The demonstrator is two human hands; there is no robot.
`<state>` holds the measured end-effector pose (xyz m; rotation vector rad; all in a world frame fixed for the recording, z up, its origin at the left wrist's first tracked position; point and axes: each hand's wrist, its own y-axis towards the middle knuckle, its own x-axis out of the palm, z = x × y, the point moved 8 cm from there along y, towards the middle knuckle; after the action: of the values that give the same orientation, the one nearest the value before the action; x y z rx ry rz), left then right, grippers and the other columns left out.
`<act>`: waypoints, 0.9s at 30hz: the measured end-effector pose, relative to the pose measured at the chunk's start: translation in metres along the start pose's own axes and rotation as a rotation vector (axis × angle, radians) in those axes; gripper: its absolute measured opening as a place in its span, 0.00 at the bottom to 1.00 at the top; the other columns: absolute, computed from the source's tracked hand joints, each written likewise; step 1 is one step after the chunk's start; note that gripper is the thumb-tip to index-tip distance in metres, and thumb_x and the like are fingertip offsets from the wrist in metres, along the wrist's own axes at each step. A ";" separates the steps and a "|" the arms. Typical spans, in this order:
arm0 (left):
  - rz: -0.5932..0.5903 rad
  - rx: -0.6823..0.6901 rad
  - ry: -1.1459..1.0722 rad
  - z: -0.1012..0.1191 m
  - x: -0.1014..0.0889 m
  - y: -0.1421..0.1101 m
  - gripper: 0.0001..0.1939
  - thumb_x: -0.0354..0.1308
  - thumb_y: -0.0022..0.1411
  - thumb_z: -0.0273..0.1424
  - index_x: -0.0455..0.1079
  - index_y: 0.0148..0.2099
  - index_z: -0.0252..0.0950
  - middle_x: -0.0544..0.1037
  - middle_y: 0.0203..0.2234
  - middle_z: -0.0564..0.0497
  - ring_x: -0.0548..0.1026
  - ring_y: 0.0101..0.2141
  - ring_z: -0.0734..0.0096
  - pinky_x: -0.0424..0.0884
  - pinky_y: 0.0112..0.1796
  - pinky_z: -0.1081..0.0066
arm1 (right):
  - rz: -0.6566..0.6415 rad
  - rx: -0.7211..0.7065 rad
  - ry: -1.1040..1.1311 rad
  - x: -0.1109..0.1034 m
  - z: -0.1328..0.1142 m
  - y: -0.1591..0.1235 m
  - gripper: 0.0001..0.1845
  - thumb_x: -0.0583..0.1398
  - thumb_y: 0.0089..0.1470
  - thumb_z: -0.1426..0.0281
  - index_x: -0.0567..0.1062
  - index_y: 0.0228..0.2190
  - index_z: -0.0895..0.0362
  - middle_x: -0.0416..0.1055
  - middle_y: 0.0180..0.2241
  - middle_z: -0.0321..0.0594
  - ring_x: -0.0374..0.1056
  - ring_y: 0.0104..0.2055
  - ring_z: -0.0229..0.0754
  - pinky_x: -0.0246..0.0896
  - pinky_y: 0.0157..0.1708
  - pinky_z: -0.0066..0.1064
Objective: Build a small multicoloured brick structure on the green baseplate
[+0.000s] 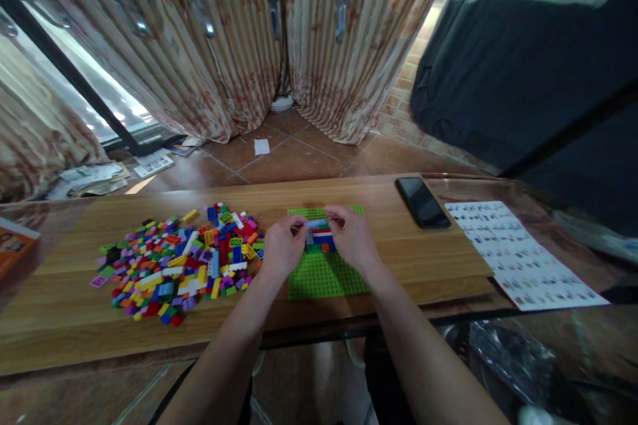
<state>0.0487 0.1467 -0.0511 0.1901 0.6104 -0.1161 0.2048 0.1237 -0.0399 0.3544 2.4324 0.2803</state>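
Note:
A green studded baseplate (323,277) lies on the wooden table, with a small stack of coloured bricks (323,239) built up on its far half. Above that stack is a long light blue brick (316,223). My left hand (284,244) pinches the left end of this brick between thumb and fingers. At the opposite end, the closed fingers of my right hand (353,239) touch the brick and the stack's right side. Whether the light blue brick is seated on the stack or held just over it, I cannot tell. My fingers cover both ends of the stack.
A wide pile of loose bricks (187,265) spreads over the table (419,265) left of the baseplate. On the right lie a black phone (423,202) and a printed white sheet (518,254). A dark bar crosses the top of the view.

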 end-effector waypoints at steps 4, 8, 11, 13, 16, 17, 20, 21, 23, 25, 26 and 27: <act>0.025 -0.013 0.063 -0.004 -0.002 0.000 0.06 0.57 0.58 0.29 0.76 0.35 0.38 0.82 0.32 0.48 0.77 0.32 0.64 0.69 0.36 0.68 | 0.006 0.024 -0.102 -0.002 0.005 0.003 0.17 0.55 0.52 0.79 0.79 0.41 0.57 0.78 0.41 0.44 0.74 0.44 0.45 0.68 0.49 0.40; 0.048 -0.039 0.139 -0.005 -0.003 -0.001 0.06 0.58 0.58 0.30 0.76 0.36 0.38 0.81 0.32 0.47 0.77 0.32 0.63 0.68 0.35 0.68 | -0.043 0.033 -0.186 0.000 0.006 0.003 0.15 0.56 0.54 0.77 0.79 0.40 0.57 0.78 0.42 0.45 0.73 0.46 0.47 0.67 0.49 0.41; 0.032 -0.039 0.166 -0.003 -0.002 -0.001 0.06 0.58 0.58 0.30 0.76 0.36 0.38 0.81 0.31 0.46 0.77 0.32 0.62 0.68 0.35 0.68 | -0.099 0.020 -0.247 0.005 0.002 0.002 0.13 0.57 0.55 0.76 0.79 0.40 0.55 0.78 0.42 0.44 0.73 0.46 0.47 0.66 0.49 0.40; 0.019 -0.029 0.183 -0.001 -0.001 -0.001 0.06 0.58 0.58 0.30 0.76 0.35 0.38 0.81 0.31 0.46 0.77 0.32 0.61 0.68 0.35 0.68 | -0.142 0.004 -0.279 0.009 -0.001 0.001 0.13 0.58 0.56 0.75 0.79 0.41 0.56 0.78 0.42 0.45 0.73 0.46 0.48 0.65 0.50 0.40; 0.006 -0.015 0.190 0.000 -0.001 -0.001 0.06 0.58 0.58 0.29 0.77 0.36 0.39 0.81 0.31 0.46 0.78 0.32 0.61 0.68 0.35 0.67 | -0.190 -0.016 -0.308 0.012 -0.007 -0.001 0.13 0.57 0.58 0.75 0.79 0.42 0.59 0.78 0.43 0.47 0.72 0.47 0.48 0.63 0.51 0.40; 0.008 -0.011 0.188 0.000 -0.001 -0.001 0.06 0.58 0.58 0.29 0.77 0.36 0.39 0.82 0.32 0.46 0.78 0.33 0.61 0.69 0.36 0.67 | -0.198 -0.017 -0.316 0.013 -0.008 -0.001 0.13 0.57 0.58 0.75 0.79 0.43 0.59 0.78 0.44 0.47 0.71 0.47 0.48 0.62 0.51 0.39; 0.010 0.002 0.193 0.000 0.000 0.001 0.09 0.57 0.58 0.27 0.77 0.40 0.38 0.82 0.36 0.45 0.78 0.36 0.60 0.70 0.40 0.66 | -0.212 -0.006 -0.337 0.012 -0.008 -0.001 0.14 0.56 0.59 0.75 0.79 0.43 0.59 0.77 0.44 0.47 0.71 0.47 0.47 0.61 0.51 0.37; 0.005 0.004 0.203 0.000 0.002 0.002 0.10 0.56 0.59 0.27 0.77 0.41 0.38 0.82 0.37 0.45 0.78 0.38 0.60 0.70 0.42 0.66 | -0.218 -0.004 -0.341 0.012 -0.008 -0.001 0.14 0.56 0.60 0.75 0.79 0.43 0.58 0.77 0.44 0.46 0.71 0.47 0.46 0.60 0.51 0.37; -0.010 -0.004 0.229 0.000 0.004 0.002 0.12 0.55 0.60 0.26 0.77 0.43 0.36 0.82 0.39 0.45 0.78 0.40 0.60 0.70 0.44 0.65 | -0.231 0.000 -0.347 0.013 -0.007 -0.001 0.14 0.55 0.60 0.75 0.80 0.43 0.57 0.77 0.44 0.44 0.70 0.47 0.45 0.59 0.51 0.34; -0.020 -0.020 0.254 0.000 0.005 0.003 0.13 0.53 0.62 0.26 0.77 0.45 0.35 0.82 0.41 0.45 0.78 0.41 0.61 0.70 0.45 0.66 | -0.241 0.005 -0.352 0.014 -0.005 0.000 0.14 0.55 0.61 0.74 0.80 0.42 0.56 0.78 0.43 0.43 0.70 0.46 0.43 0.58 0.50 0.33; -0.022 -0.027 0.265 0.000 0.005 0.003 0.13 0.53 0.62 0.26 0.77 0.45 0.35 0.81 0.42 0.45 0.78 0.42 0.61 0.70 0.46 0.65 | -0.242 0.007 -0.355 0.015 -0.004 0.001 0.14 0.55 0.61 0.74 0.80 0.41 0.55 0.78 0.43 0.43 0.70 0.46 0.43 0.58 0.50 0.32; -0.023 -0.030 0.273 0.001 0.005 0.003 0.14 0.53 0.62 0.26 0.77 0.46 0.35 0.81 0.43 0.45 0.78 0.43 0.61 0.70 0.47 0.65 | -0.240 0.010 -0.360 0.015 -0.002 0.001 0.14 0.55 0.61 0.74 0.81 0.40 0.55 0.78 0.43 0.42 0.70 0.45 0.42 0.58 0.49 0.31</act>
<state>0.0534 0.1492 -0.0529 0.1710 0.8859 -0.1033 0.1920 0.1297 -0.0465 0.1021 2.0952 0.0890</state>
